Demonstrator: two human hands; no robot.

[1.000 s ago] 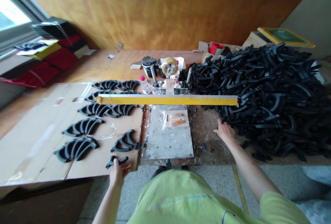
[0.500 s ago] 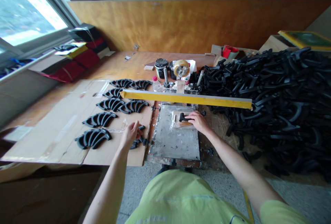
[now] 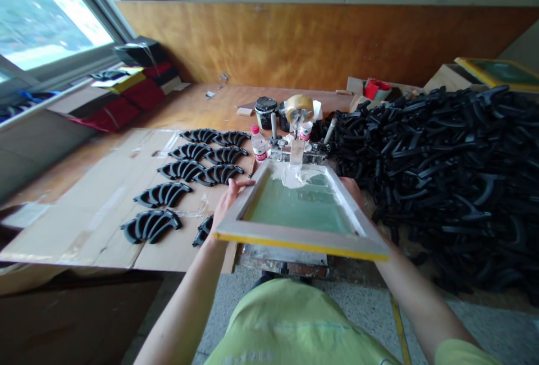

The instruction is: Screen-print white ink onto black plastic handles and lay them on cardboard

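Observation:
A screen printing frame [image 3: 295, 237] with green mesh spans the spot before me, its near edge tilted up above the metal base plate [image 3: 282, 254]. My left hand [image 3: 229, 199] grips the frame's left side, fingers along the rim. At the right side, my right hand [image 3: 352, 190] holds the opposite rim, its fingers largely hidden by the frame. White ink or paste lies on the mesh near the hinge clamp [image 3: 297, 153]. The frame hides the block and black T-ended part on the plate.
Fanned rows of black curved parts [image 3: 181, 170] lie on cardboard [image 3: 101, 202] to the left. A large heap of black parts [image 3: 455, 179] fills the right. A bottle [image 3: 259, 145], an ink tub [image 3: 266, 112] and a tape roll [image 3: 298, 108] stand behind the frame.
The frame has swung down from its raised, edge-on position over the plate. My right hand has let go of the black part, and both hands have moved to the frame's sides.

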